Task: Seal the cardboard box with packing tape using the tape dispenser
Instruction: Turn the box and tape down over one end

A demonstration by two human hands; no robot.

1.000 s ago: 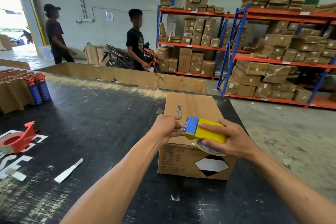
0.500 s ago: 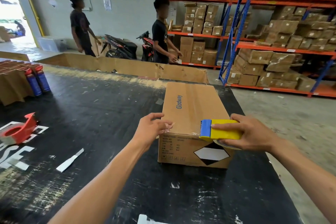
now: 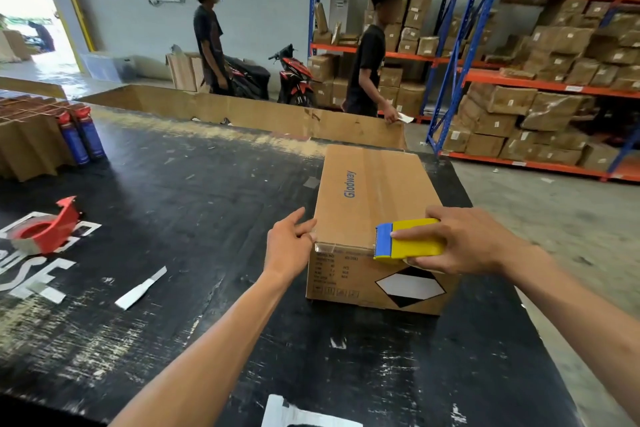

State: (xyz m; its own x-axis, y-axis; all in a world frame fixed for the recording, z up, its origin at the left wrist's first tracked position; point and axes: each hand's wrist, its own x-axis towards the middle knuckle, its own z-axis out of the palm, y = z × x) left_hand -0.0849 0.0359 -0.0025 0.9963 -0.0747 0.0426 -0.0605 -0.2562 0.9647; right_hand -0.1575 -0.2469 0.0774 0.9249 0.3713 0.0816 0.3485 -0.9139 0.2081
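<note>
A brown cardboard box (image 3: 374, 198) marked "Glodway" lies closed on the black table (image 3: 180, 204), with clear tape along its top seam. My right hand (image 3: 464, 239) grips a yellow and blue tape dispenser (image 3: 408, 243) at the box's near top edge. A strip of clear tape runs from the dispenser leftward along that edge to the near left corner. My left hand (image 3: 289, 246) rests with fingers apart against that near left corner, pressing the tape end.
A red tape dispenser (image 3: 46, 227) lies at the table's left. Blue spray cans (image 3: 83, 135) stand beside brown cardboard stacks at far left. A low cardboard wall (image 3: 242, 111) borders the table's far edge. Two people, a motorbike (image 3: 294, 76) and box-filled racks (image 3: 540, 87) lie beyond.
My right hand drew the dispenser rightward along the box's near edge, laying tape. My left hand let go of the tape end and now rests flat at the near left corner.
</note>
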